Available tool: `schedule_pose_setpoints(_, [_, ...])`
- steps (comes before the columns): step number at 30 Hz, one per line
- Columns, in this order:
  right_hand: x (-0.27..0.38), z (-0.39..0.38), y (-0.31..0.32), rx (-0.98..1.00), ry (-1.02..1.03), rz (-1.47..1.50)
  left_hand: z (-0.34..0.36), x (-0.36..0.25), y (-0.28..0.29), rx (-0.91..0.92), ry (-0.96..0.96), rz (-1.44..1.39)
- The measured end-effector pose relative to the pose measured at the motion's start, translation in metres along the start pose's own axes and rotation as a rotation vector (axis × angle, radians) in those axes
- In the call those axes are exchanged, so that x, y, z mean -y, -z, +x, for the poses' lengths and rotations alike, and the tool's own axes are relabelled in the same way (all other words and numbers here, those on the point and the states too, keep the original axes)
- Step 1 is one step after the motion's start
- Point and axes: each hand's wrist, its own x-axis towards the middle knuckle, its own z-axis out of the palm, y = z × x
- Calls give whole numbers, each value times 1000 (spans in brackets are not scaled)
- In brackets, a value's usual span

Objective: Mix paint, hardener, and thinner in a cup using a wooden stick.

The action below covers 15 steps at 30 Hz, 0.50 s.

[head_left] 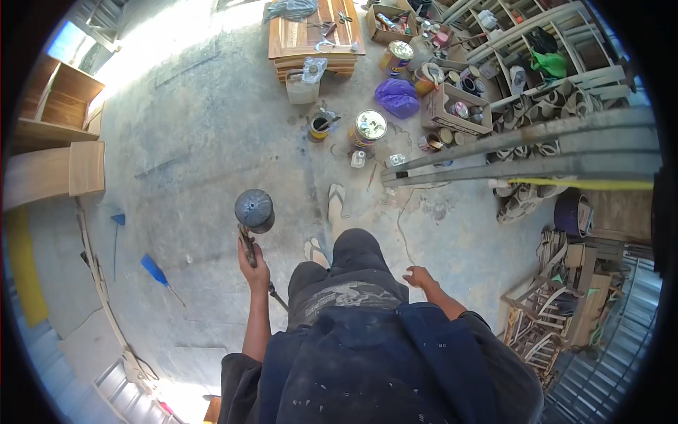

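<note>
A spray gun (254, 209) with a dark round cup is gripped in the closed left hand (254, 268), held out over the concrete floor (187, 212) to the left of the knees — a dark hose (279, 297) is seen below that hand, near the left thigh. The right hand (421, 277) is held low beside the right knee, its fingers loosely parted and slightly bent. Ahead of the feet, a large tin (371, 127), a small pot (318, 130) with a brush in it and a purple bag (397, 97) are set near stacked wooden panels (300, 46).
</note>
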Motion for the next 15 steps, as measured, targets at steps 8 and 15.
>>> schedule_pose_setpoints(8, [114, 304, 154, -382, 92, 192, 201, 42, -85, -88, -138, 172])
schedule_pose_setpoints(15, [150, 527, 169, -704, 102, 285, 365, 205, -163, 30, -164, 325])
